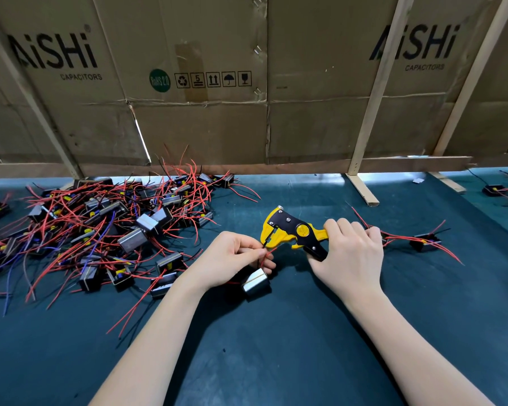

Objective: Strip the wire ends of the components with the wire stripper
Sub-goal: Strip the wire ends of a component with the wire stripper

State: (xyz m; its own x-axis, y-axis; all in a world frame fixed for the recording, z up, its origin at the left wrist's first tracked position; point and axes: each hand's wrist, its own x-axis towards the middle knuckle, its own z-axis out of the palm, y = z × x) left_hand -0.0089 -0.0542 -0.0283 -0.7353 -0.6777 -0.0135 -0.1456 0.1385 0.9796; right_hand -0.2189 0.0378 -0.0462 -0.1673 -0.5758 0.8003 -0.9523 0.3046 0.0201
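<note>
A pile of components (100, 227) lies left of the wire stripper (294, 231), before cardboard (217, 83).

The scene is evenly and fairly brightly lit, seemingly from overhead. Soft, short shadows are cast on the dark teal surface (276, 347) beneath the forearms and under the wire stripper (294, 231). A pale sheen is seen along the far edge of the surface, below the cardboard wall (206, 127). Strong wide-angle distortion is evident: the wooden battens (376, 92) are splayed outward towards the edges. The centre is rendered sharply, while slight softness is noted at the corners.
</note>
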